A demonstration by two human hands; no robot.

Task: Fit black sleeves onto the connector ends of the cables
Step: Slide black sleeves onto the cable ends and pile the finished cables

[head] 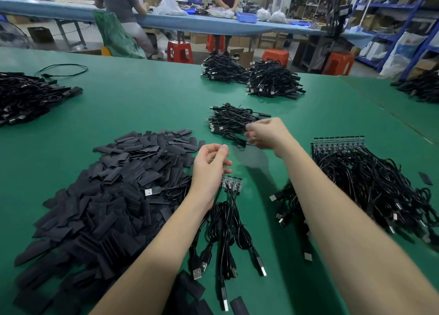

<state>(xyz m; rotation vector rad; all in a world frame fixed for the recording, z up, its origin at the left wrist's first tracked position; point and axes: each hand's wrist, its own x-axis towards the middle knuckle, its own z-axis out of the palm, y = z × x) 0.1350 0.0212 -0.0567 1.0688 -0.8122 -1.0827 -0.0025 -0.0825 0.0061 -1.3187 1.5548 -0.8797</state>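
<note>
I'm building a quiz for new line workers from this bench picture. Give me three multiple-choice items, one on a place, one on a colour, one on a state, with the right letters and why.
1. Where is the big heap of black sleeves?
A. On the person's left
B. On the person's right
C. On the far blue bench

2. What colour is the table mat?
A. Grey
B. Green
C. Red

3. What is the right hand doing?
A. Lying flat on the mat
B. Reaching into a small cable pile
C. Holding a blue bin

Answers:
1 A, the heap of black sleeves lies beside the left hand.
2 B, the table mat is green.
3 B, the right hand is at the small cable pile, fingers curled; what it grips is blurred.
</note>
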